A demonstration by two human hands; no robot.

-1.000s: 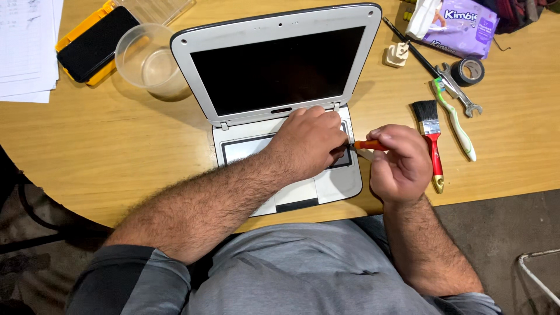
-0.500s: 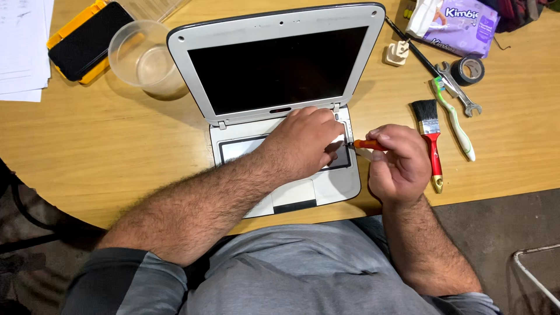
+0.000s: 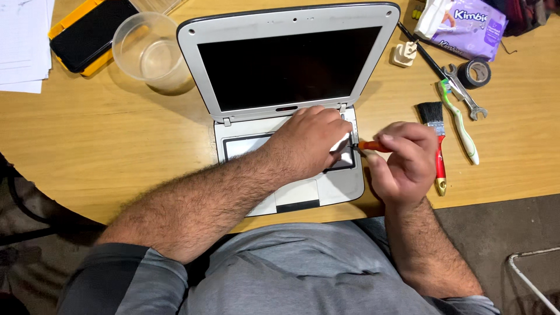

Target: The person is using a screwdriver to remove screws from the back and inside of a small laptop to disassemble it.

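A small white laptop (image 3: 291,64) lies open on the wooden table (image 3: 116,146), its screen dark. My left hand (image 3: 309,140) rests on the laptop's base, fingers pressed down near the right hinge. My right hand (image 3: 402,160) grips a small orange-handled screwdriver (image 3: 373,146). Its tip points left at the right edge of the laptop's base, close to my left fingertips. The keyboard area under my left hand is mostly hidden.
To the right lie a red-handled paintbrush (image 3: 436,137), a toothbrush (image 3: 458,119), a spanner (image 3: 464,90), a tape roll (image 3: 473,73), a white plug (image 3: 403,54) and a purple packet (image 3: 464,26). At left: a clear plastic cup (image 3: 149,52), a yellow-edged case (image 3: 87,32), papers (image 3: 23,41).
Both hands stay almost where they were on the laptop's right side. The view has shifted slightly; the screwdriver tip stays at the base's edge.
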